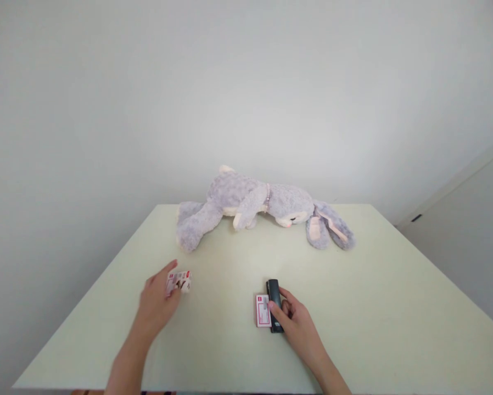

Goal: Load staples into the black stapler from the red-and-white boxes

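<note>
Black stapler, gripped by the right hand, may shove the pink-labelled box just left of it if twisted; left hand, farther left, pinches a red-and-white box.

left hand at a red-and-white box, thumb against its near side, index finger raised; can't tell if the box is lifted. right hand has the stapler, dark, long axis pointing away from the person, thumb laid across it, tip reaching the edge of a pink-and-white box just left of it. plush bunny lies along the far edge of the table, ears to the right, beads at its neck, pale wall behind
</note>
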